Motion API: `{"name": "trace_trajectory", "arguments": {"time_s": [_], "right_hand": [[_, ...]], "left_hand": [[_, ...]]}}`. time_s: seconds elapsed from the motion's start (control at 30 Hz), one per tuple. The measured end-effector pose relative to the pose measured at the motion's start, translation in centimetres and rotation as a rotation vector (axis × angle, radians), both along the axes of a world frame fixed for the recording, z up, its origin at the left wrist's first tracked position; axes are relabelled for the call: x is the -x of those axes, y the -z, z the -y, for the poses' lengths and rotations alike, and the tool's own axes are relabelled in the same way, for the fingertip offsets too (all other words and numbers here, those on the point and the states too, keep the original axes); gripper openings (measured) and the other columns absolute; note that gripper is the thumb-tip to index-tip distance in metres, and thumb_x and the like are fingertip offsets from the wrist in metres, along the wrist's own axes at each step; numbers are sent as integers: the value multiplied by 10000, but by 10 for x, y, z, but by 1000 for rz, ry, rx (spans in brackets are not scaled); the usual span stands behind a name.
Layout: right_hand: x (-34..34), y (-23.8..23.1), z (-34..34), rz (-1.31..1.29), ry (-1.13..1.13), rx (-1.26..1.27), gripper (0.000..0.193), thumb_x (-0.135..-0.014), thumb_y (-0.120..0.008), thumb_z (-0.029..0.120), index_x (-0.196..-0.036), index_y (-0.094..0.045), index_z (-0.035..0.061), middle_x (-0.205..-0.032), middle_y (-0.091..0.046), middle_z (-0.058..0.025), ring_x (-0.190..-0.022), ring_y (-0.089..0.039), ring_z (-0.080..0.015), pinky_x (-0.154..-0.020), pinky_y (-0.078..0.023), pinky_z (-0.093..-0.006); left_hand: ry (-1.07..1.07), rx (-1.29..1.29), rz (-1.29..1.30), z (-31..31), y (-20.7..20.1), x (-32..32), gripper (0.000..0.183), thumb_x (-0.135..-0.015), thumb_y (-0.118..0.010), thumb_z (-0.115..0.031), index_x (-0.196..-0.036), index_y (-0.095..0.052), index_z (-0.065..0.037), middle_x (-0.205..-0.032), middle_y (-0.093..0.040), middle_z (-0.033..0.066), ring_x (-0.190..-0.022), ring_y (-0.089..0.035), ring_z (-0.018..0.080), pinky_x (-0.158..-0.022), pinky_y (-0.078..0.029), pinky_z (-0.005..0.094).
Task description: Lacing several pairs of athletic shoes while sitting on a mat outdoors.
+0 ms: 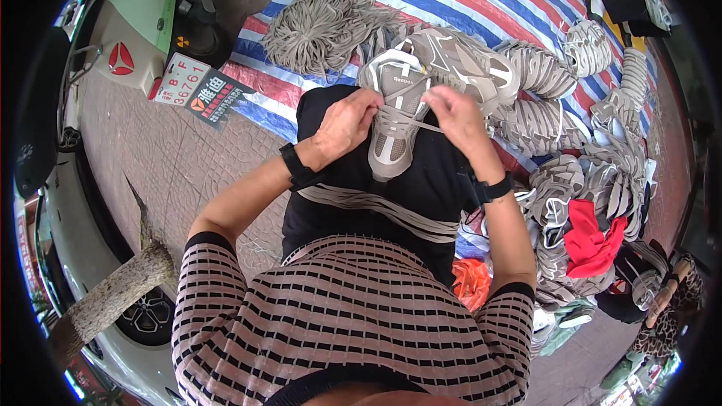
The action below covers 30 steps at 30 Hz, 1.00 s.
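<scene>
A grey-beige shoe upper [391,152] with white trim lies on my black-clad lap, its toe toward me. Flat beige shoelace [400,115] crosses its front in several rows. At the upper's left edge, my left hand [347,124] is closed, its thumb and finger pinching the side by the eyelets. My right hand [456,117] is closed in a pinch at the right side. A loose lace length stretches from the eyelets toward it; the fingertips partly hide the lace's end. More beige laces [376,207] lie across my thighs.
A large bundle of laces [316,32] lies on a striped plastic sheet [259,75] ahead. Stacked shoe uppers [538,68] extend to the right, with a red cloth [593,239] on the nearer pile. An orange bag [471,283] sits by my right side. A parked scooter [131,22] stands left.
</scene>
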State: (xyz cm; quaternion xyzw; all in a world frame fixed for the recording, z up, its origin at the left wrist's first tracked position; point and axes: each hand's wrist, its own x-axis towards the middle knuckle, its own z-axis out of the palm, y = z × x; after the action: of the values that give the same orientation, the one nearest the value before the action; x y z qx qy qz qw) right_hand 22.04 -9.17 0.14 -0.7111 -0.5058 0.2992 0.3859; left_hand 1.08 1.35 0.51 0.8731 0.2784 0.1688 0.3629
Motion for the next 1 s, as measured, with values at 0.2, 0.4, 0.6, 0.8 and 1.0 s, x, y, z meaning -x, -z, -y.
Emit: {"name": "trace_trajectory", "arguments": {"time_s": [0.2, 0.4, 0.6, 0.8, 1.0], "right_hand": [[20, 10, 19, 87, 69, -77, 178, -891, -515, 220, -934, -582, 61, -771, -639, -120, -752, -621, -312, -662, -478, -389], [22, 8, 30, -35, 48, 116, 192, -913, -431, 201, -897, -557, 58, -721, -642, -92, -720, -631, -294, -668, -478, -390], [28, 5, 33, 49, -47, 245, 268, -940, -389, 243, -934, -585, 61, -667, -621, -62, -656, -619, -245, -636, -460, -343], [29, -9, 26, 10, 69, 79, 144, -902, -441, 153, -922, -570, 91, -689, -635, -71, -650, -628, -297, -591, -475, -408], [22, -13, 11, 450, -72, -83, 154, -899, -482, 172, -969, -597, 98, -777, -633, -98, -766, -608, -316, -750, -459, -409]], "left_hand": [[261, -396, -112, 19, -9, 5, 534, -705, -602, -15, -1218, -519, -135, -932, -489, 84, -822, -593, 265, -640, -523, 341], [292, -403, -194, 21, -7, 3, 597, -702, -616, -25, -1272, -489, -148, -935, -450, 81, -852, -586, 250, -659, -523, 332], [335, -300, -166, 17, -13, 2, 505, -747, -599, -25, -1231, -515, -144, -934, -472, 90, -821, -602, 266, -640, -513, 342], [137, -226, -66, 0, -16, 0, 250, -796, -576, -50, -1041, -563, -95, -919, -551, 93, -729, -602, 322, -579, -501, 389], [223, -528, -89, -10, -18, -12, 167, -787, -632, -119, -930, -551, -89, -831, -503, 75, -682, -603, 249, -534, -484, 344]]}}
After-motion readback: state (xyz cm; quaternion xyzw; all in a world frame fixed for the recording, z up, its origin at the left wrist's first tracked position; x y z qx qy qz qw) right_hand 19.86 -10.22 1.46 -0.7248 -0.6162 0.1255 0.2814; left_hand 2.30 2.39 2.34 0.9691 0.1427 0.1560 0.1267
